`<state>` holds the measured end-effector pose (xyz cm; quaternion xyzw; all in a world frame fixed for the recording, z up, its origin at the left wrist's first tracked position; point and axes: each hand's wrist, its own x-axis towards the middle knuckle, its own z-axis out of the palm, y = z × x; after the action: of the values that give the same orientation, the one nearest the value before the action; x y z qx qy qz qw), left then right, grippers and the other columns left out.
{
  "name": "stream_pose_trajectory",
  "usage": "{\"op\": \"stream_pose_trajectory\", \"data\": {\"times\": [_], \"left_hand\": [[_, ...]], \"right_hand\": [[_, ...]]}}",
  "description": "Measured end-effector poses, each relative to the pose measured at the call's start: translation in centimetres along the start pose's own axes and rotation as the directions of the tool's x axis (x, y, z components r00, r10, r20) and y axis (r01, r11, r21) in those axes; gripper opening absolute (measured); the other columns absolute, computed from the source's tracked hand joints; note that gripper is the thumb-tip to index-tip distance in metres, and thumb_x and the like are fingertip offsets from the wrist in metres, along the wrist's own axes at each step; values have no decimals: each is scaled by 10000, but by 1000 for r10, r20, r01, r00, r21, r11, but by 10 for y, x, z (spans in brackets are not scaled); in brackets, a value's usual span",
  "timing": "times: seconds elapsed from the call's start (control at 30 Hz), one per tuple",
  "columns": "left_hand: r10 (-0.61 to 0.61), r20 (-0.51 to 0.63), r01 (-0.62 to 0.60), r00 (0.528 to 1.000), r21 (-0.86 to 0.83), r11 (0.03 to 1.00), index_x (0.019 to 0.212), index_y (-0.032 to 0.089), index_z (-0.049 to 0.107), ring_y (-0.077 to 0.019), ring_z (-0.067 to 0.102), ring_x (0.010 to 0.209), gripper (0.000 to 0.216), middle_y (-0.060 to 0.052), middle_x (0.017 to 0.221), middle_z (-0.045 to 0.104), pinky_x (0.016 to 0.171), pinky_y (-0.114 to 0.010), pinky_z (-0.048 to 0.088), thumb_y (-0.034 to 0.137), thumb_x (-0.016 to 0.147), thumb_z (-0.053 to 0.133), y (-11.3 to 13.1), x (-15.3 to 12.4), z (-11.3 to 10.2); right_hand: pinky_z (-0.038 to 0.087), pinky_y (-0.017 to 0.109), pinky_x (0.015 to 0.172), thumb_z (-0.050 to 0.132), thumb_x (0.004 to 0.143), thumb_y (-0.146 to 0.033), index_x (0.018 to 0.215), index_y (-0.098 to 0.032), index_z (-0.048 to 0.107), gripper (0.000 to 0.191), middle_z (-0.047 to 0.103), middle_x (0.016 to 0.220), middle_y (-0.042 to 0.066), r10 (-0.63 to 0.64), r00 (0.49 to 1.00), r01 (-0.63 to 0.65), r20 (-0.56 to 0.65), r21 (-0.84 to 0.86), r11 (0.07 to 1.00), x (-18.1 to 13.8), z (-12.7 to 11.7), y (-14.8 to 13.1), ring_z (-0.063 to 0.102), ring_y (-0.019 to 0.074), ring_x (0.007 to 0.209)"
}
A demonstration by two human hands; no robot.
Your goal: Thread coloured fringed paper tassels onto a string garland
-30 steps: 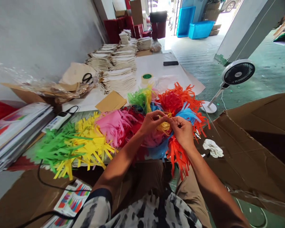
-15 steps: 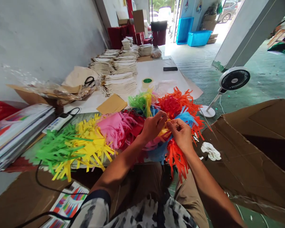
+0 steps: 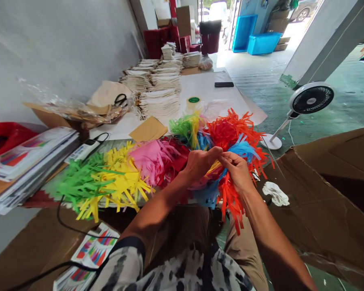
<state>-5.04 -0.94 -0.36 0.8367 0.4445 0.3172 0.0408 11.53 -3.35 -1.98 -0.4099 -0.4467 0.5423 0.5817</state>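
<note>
A long garland of fringed tissue paper (image 3: 145,165) in green, yellow, pink, red, blue and orange lies across the low work surface in front of me. My left hand (image 3: 202,161) and my right hand (image 3: 238,169) meet over its right end, both pinching a yellow fringe piece (image 3: 216,165) between closed fingers. Orange fringe (image 3: 230,202) hangs down under my right wrist. Blue fringe (image 3: 242,147) sits just beyond my fingers.
Stacks of printed sheets (image 3: 27,161) lie at the left, with a white handheld tool (image 3: 85,149) and its black cord. Piles of cream bags (image 3: 160,93), scissors (image 3: 121,99), a tape roll (image 3: 193,102) and a phone (image 3: 223,84) lie beyond. A fan (image 3: 309,101) and cardboard (image 3: 327,186) stand at the right.
My hands stayed together on the yellow piece, working it with small finger movements. The camera view shifted slightly, moving everything a little to the right.
</note>
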Motion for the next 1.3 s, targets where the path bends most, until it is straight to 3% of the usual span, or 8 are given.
{"op": "stream_pose_trajectory", "data": {"times": [0.23,0.43,0.7,0.87,1.0,1.1,1.2,1.3], "left_hand": [[-244,-36,230,969,-230,946,1139,223,698,-117,659,618,217,15,800,773,630,-224,421,357,1077,539,-32,-1,-17],[-218,42,197,975,285,938,1068,241,784,-239,739,978,281,-55,1160,784,704,-322,457,119,925,575,-77,0,-48],[-233,162,119,959,517,848,1182,247,794,-243,694,851,358,-121,1197,712,629,-339,375,177,1020,482,-81,21,-31],[-170,81,124,982,398,909,982,235,818,-197,669,850,219,-84,1184,710,631,-306,389,261,1017,603,-80,23,-53],[9,-140,-1,990,60,998,934,236,825,-116,610,737,112,-54,1146,725,645,-263,437,337,928,776,-95,30,-86],[-100,-399,26,912,-186,982,898,207,798,-77,491,587,170,-32,985,761,554,-240,388,375,924,782,-107,38,-106],[-199,-578,99,791,-201,975,979,210,794,-83,498,562,202,-15,912,777,535,-243,382,392,984,708,-100,40,-117],[-82,-479,43,874,-92,995,1126,214,786,-119,654,726,244,-29,945,795,678,-245,486,370,1045,617,-73,35,-107]], "right_hand": [[500,299,777,895,789,-460,879,-260,744,266,764,919,10,-26,996,37,-82,147,988,2,-2,2,633,177,810],[482,302,778,850,847,-467,886,-252,729,250,733,848,5,-58,997,63,-55,95,993,4,-6,5,601,174,778],[436,292,714,871,792,-523,853,-249,725,316,668,766,-4,-54,997,57,-61,46,997,4,2,6,527,164,725],[423,287,700,865,794,-520,850,-243,727,315,631,748,-16,-58,996,61,-73,42,997,4,1,4,494,152,703],[425,286,689,867,785,-517,844,-242,727,314,623,738,-20,-61,995,65,-81,44,997,3,2,2,494,150,695],[443,289,703,868,784,-517,850,-245,720,316,646,745,-17,-69,994,73,-81,48,996,2,1,2,522,155,701],[469,301,727,845,816,-516,872,-249,709,305,683,773,-9,-63,996,65,-65,39,997,2,-2,2,561,163,708],[466,298,719,831,834,-505,884,-248,699,293,693,773,-11,-74,995,75,-65,13,997,3,-4,2,579,165,711]]}}
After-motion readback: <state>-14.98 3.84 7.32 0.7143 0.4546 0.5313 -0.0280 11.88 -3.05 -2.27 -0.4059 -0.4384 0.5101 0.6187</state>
